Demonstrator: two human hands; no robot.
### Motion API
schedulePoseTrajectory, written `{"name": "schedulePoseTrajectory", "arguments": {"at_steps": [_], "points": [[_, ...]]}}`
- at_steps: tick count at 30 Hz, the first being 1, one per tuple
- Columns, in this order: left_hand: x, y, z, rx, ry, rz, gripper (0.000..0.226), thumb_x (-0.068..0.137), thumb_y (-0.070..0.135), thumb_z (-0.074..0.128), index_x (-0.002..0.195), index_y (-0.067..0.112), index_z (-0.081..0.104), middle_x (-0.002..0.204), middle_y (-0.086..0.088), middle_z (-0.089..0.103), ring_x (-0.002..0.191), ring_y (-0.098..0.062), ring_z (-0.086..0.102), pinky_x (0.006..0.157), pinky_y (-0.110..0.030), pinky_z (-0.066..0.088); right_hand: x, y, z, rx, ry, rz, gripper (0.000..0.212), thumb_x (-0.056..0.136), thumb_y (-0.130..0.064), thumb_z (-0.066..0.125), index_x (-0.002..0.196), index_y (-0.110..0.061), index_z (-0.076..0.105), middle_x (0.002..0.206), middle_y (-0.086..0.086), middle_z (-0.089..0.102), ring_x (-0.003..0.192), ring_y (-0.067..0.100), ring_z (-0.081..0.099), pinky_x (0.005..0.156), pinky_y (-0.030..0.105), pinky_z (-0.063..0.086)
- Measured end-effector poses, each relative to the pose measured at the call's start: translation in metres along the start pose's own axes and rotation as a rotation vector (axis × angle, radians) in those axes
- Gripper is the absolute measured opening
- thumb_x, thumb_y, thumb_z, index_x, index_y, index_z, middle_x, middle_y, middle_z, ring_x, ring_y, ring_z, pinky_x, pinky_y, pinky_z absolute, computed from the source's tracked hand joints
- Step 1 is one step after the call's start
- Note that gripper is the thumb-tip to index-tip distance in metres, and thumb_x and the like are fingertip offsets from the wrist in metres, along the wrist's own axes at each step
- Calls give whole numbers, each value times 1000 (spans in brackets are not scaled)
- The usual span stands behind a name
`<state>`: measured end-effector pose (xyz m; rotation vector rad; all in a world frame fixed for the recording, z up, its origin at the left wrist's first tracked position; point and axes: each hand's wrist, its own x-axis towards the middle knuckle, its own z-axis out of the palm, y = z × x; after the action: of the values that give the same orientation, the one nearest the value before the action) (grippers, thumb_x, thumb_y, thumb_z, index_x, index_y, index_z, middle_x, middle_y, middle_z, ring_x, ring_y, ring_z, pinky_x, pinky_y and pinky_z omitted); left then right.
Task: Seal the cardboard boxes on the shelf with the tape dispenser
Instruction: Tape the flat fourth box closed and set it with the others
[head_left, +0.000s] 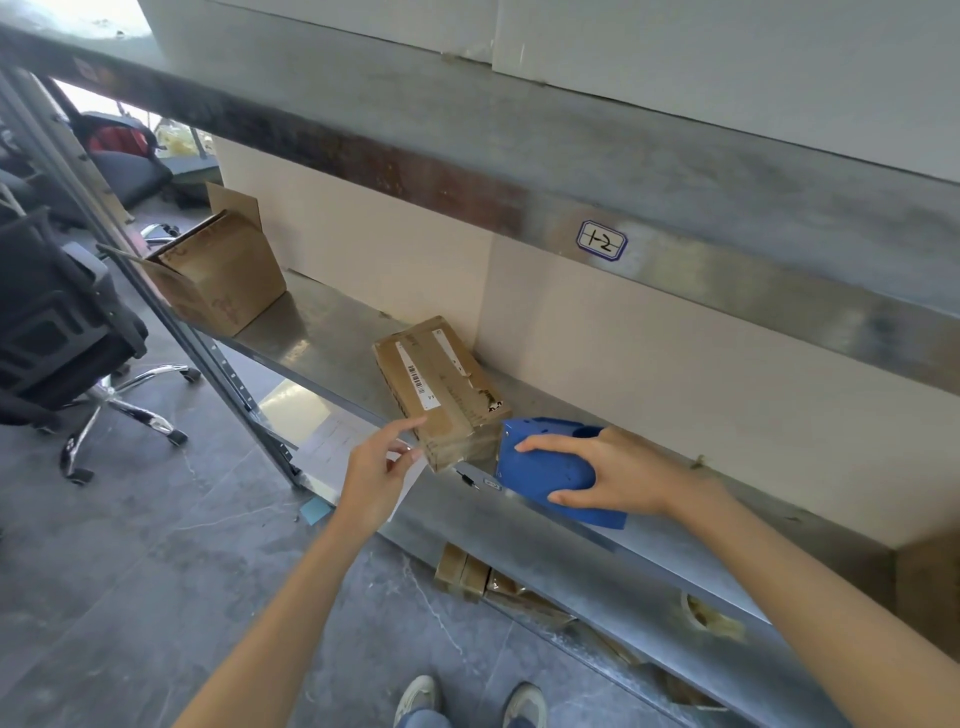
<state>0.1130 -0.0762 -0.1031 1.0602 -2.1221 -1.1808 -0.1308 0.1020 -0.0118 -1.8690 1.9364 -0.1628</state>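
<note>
The right hand (615, 474) grips the blue tape dispenser (545, 470), fingers (543, 444) curled over its top and thumb underneath. The dispenser's front is against the near end of the small cardboard box (441, 387), which sits at the front edge of the shelf (322, 332). The left hand (376, 470) is loosely spread (index finger straight) and touches the box's near corner.

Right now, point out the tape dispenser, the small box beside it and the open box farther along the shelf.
tape dispenser (543, 472): head view, blue side panel.
small box (441, 382): head view, top face.
open box (226, 278): head view, near side wall.
</note>
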Motion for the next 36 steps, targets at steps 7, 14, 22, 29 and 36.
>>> {"name": "schedulePoseTrajectory", "arguments": {"at_steps": [7,14,22,29,36], "points": [[1,-3,2,36,3,67,40,95,2,62,128,25,63,114,15,64,88,10,58,75,-6,46,2,3,5,31,20,25,58,90,-47,63,137,-63,33,55,-13,49,50,13,42,50,26,35],[-1,-7,7,47,5,109,39,95,0,61,127,23,65,98,10,68,82,7,58,70,-5,42,1,6,7,28,11,25,57,90,-46,64,138,-62,35,57,-19,49,51,13,43,50,26,34],[3,-15,15,58,9,158,41,94,-3,60,124,25,66,108,7,69,86,7,57,72,-4,41,3,6,3,26,3,44,56,90,-45,64,136,-63,36,58,-22,51,51,10,45,48,21,34],[2,-26,21,41,46,181,39,93,-3,62,123,21,66,119,3,68,92,3,59,81,-3,44,5,11,8,21,22,69,58,88,-49,64,135,-67,34,52,-4,43,52,10,45,51,24,37],[-3,-27,24,3,94,237,45,88,-6,67,123,22,64,115,21,63,95,5,59,83,-3,42,8,11,12,28,23,82,58,89,-48,64,135,-66,33,51,0,36,52,12,42,48,22,31]]}}
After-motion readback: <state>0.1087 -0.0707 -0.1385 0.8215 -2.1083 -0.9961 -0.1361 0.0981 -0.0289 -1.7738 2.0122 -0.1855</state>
